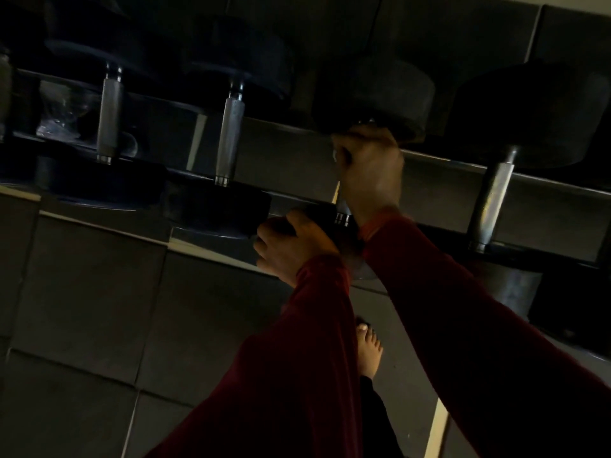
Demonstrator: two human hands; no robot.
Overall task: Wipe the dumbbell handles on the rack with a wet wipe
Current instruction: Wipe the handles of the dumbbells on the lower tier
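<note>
We look down in dim light at a dark metal rack (429, 160) carrying a row of black round-headed dumbbells with knurled steel handles, the whole view tilted. Our right hand (368, 166), in a dark red velvety sleeve (463, 325), is curled round the handle of the third dumbbell (373, 94) from the left, just under its far head; a small pale patch shows at the fingers (340, 153), but we cannot tell whether that is the wet wipe, since the hand is blurred and the light poor. Only a short bright stub of that handle (342, 218) shows below the hand. Our left hand (291, 246), in the same red sleeve (291, 375), grips the near black head (317, 213) of this dumbbell, fingers bent over its edge. To the left, two more dumbbells lie on the rack with their steel handles (109, 117) and (229, 140) bare and untouched; to the right a fourth one shows its grey handle (492, 200) apart from both hands. A crumpled clear plastic wrapper (62, 117) lies at the far left of the rack, between the weights. Below, the floor is covered in dark square rubber tiles (99, 292) with pale seams, and a bare foot (368, 348) stands on them between our arms. We can read no brand, weight number or other writing on any dumbbell or on the rack.
</note>
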